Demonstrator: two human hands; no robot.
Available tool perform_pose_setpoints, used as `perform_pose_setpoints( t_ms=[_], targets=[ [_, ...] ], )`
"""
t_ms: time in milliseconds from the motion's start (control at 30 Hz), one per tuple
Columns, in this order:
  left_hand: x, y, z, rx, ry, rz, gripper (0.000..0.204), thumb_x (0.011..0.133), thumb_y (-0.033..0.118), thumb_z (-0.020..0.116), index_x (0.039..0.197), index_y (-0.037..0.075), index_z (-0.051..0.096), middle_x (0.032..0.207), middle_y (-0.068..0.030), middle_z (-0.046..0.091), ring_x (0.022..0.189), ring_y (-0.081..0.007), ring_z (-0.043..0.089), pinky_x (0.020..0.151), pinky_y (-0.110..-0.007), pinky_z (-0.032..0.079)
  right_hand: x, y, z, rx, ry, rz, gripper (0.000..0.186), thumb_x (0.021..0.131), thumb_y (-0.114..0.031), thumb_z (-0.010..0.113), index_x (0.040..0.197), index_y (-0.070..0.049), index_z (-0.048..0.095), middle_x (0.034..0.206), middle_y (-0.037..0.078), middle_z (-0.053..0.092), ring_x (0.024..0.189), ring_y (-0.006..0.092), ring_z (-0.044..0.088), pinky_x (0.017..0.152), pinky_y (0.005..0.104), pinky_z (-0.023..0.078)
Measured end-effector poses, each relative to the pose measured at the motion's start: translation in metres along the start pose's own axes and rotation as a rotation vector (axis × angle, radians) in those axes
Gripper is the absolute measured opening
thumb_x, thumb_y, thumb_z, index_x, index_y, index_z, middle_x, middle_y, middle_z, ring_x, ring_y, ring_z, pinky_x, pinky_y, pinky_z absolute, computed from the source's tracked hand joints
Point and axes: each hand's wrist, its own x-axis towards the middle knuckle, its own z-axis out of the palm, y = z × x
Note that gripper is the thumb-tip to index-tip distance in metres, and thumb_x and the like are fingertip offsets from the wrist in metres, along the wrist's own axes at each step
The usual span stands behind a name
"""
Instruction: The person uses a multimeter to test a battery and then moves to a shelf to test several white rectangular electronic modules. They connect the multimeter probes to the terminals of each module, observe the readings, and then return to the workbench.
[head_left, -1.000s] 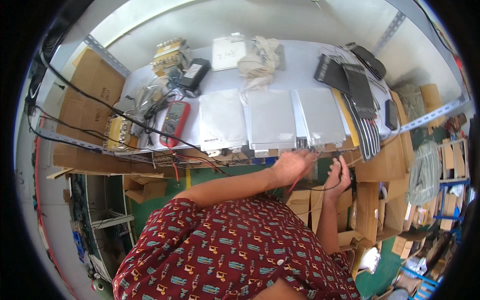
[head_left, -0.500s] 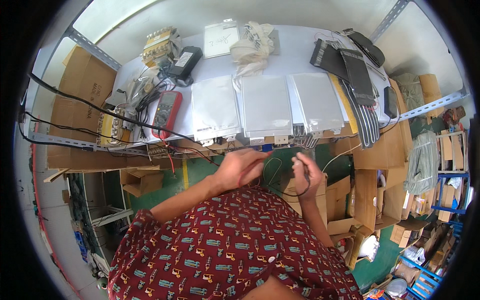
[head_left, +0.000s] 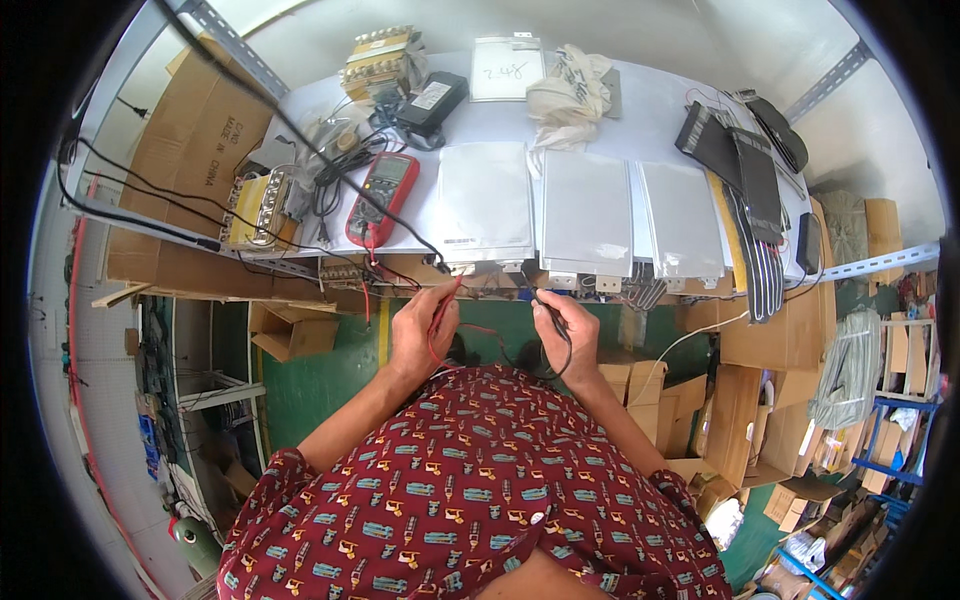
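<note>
My left hand (head_left: 420,330) is closed on a red meter probe (head_left: 452,288), its tip at the left tab of the nearest flat silver-white pouch (head_left: 483,195). My right hand (head_left: 568,340) grips a black probe (head_left: 535,292), pointed up toward that pouch's right tab; I cannot tell whether either tip touches. Their leads hang in loops between my hands. A red-cased multimeter (head_left: 380,200) lies left of the pouch. Two similar pouches (head_left: 585,210) sit in a row to its right, overhanging the white shelf's front edge (head_left: 728,278) with their metal tabs.
Further back lie a black adapter (head_left: 432,100), terminal blocks (head_left: 380,62), a white panel and a crumpled bag (head_left: 565,95). Black layered strips (head_left: 750,180) are at right. Cables cross the left side. Cardboard boxes (head_left: 770,330) stand below right; a metal rack (head_left: 210,395) is below left.
My hands moved from the right-hand pouches to the left pouch. Since half a second ago both have risen toward its tabs, my left hand shifting left, my right hand leftward too.
</note>
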Motion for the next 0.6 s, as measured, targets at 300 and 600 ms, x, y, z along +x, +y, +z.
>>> perform_pose_setpoints(
  t_ms=[300,600],
  targets=[
    [-0.008,-0.019,-0.005,-0.022,0.009,-0.029,0.028,0.089,0.007,0.066,0.117,0.005,0.067,0.094,-0.0193,0.069,0.083,-0.0380,0.068,0.073,-0.042,0.054,0.000,-0.008,0.023,-0.056,0.016,-0.049,0.021,0.089,-0.001,0.072,0.109,0.005,0.071,0.087,0.011,0.071,0.072,0.0092,0.063,0.063,0.0246,0.049],
    [-0.007,-0.027,-0.012,0.028,-0.032,0.011,0.027,0.091,0.007,0.064,0.118,0.003,0.069,0.091,-0.0175,0.069,0.078,-0.0314,0.070,0.071,-0.036,0.055,-0.008,-0.005,0.028,-0.157,0.059,-0.054,0.021,0.090,-0.003,0.072,0.109,0.007,0.070,0.089,0.014,0.072,0.075,0.0127,0.066,0.067,0.0284,0.052]
  ],
)
